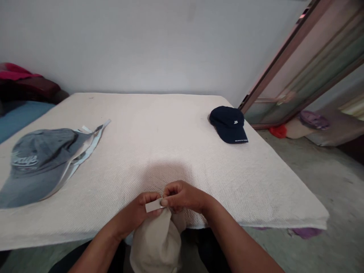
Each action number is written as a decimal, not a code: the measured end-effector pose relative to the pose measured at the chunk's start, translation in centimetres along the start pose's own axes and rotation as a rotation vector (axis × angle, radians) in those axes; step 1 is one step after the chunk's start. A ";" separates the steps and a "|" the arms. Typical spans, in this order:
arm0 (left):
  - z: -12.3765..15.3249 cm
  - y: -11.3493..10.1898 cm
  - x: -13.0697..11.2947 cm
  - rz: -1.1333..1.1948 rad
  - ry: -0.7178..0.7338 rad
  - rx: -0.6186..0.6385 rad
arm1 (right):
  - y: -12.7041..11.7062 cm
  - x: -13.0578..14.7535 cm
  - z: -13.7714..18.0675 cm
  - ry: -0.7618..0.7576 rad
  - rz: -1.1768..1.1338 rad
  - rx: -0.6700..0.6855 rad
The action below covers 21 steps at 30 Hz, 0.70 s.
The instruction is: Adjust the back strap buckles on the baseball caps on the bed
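Note:
A beige cap (157, 242) hangs below the near table edge, between my forearms. My left hand (143, 208) and my right hand (182, 196) meet just above it, both with fingers closed in a pinch on the cap's pale strap (153, 205). The strap end sticks out to the left between my thumbs. A grey cap (36, 161) lies flat at the table's left with light straps trailing to its right. A navy cap (229, 123) with a small white logo rests at the far right of the table.
The table is covered by a cream woven cloth (159, 148) and backs onto a plain wall. A blue surface with dark and red fabric (22, 81) lies at the far left. A leaning framed glass panel (307, 68) and bags stand on the concrete floor at right.

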State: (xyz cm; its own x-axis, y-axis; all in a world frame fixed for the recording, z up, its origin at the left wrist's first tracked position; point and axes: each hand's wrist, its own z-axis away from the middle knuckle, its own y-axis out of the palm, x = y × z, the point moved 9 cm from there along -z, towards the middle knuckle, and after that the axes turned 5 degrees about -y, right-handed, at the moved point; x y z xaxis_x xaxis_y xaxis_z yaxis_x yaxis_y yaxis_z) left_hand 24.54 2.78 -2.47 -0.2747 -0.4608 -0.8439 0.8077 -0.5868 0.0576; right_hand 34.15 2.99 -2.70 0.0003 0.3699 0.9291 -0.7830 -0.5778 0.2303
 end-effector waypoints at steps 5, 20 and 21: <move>0.5 0.8 0.5 0.168 -0.072 0.177 | -0.1 -0.2 -0.3 0.000 0.002 -0.001; -0.2 -0.1 0.5 0.172 -0.057 -0.021 | 0.1 -0.1 -0.6 -0.021 0.002 0.029; -0.2 0.0 0.6 0.172 -0.063 -0.018 | 0.2 -0.1 -0.5 -0.015 0.002 0.036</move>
State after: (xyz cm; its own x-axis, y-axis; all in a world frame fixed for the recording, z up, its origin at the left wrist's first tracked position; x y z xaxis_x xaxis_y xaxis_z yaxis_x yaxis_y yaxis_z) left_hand 24.46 2.65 -3.08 -0.1633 -0.5947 -0.7872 0.8545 -0.4841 0.1885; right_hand 33.70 3.25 -2.91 0.0081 0.3576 0.9338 -0.7599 -0.6048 0.2382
